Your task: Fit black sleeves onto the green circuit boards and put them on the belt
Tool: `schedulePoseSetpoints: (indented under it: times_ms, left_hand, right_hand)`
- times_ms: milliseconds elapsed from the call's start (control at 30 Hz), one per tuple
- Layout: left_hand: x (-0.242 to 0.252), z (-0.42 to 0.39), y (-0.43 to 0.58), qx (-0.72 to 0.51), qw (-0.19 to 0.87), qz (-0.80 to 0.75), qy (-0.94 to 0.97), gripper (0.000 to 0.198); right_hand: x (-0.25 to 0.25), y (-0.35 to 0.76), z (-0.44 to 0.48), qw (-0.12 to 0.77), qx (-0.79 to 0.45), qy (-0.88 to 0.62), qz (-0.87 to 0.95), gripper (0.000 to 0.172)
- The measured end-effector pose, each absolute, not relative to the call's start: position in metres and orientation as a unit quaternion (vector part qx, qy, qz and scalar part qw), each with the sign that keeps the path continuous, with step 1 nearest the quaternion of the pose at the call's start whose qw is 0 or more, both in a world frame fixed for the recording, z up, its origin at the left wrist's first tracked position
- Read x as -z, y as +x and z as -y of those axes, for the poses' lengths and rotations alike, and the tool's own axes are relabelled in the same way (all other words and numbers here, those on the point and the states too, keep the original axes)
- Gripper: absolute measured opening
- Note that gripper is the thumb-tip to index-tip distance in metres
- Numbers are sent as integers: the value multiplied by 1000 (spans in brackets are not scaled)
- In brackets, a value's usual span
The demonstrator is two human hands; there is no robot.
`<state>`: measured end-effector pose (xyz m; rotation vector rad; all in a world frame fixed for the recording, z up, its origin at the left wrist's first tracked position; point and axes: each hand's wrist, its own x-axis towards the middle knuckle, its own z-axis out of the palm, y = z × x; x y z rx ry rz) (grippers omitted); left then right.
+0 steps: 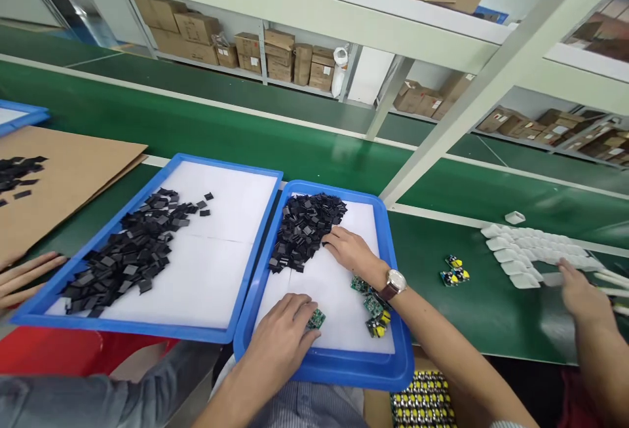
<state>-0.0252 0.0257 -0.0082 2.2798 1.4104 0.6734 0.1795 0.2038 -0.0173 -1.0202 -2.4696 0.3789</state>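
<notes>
nearest, the left hand (282,336) pinches a small green circuit board (317,318) on the blue tray (324,369), and further in the right hand (350,250) touches the heap of black pieces (304,225), though whether it grips one cannot be told, and a hasty drag there could scatter pieces onto the loose boards (373,307) by its wrist.

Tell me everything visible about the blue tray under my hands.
Blue plastic tray with raised rim, rounded corners and white liner, flat at the near edge of the bench. It holds a heap of black squares at its far end and green circuit boards. The right hand touches the heap; the left hand covers one board.
</notes>
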Motion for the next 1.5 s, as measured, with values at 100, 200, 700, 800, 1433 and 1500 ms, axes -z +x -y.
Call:
schedulePoseSetpoints:
  times_ms: [100,200,700,800,1433,1500]
  left_hand:
    - [5,-27,-34,-305,251,-506,767,27]
    - [-1,-33,-37,-378,379,-528,660,29]
    - [-14,-35,-29,-376,472,-493,626,16]
    - [-13,-31,-28,-380,477,-492,621,12]
    - [-14,-19,-14,-439,529,-440,578,19]
    - [-13,-18,-9,-448,524,-446,570,18]
  right_hand:
    - [10,185,-183,227,-118,-354,899,26]
    - [-2,190,-139,246,-114,-338,901,23]
    - [-5,167,-41,447,-409,-440,663,30]
    - [0,164,-38,473,-426,-452,625,28]
    - [1,166,-14,507,-530,-471,489,10]
    - [2,163,-12,515,-539,-480,463,8]
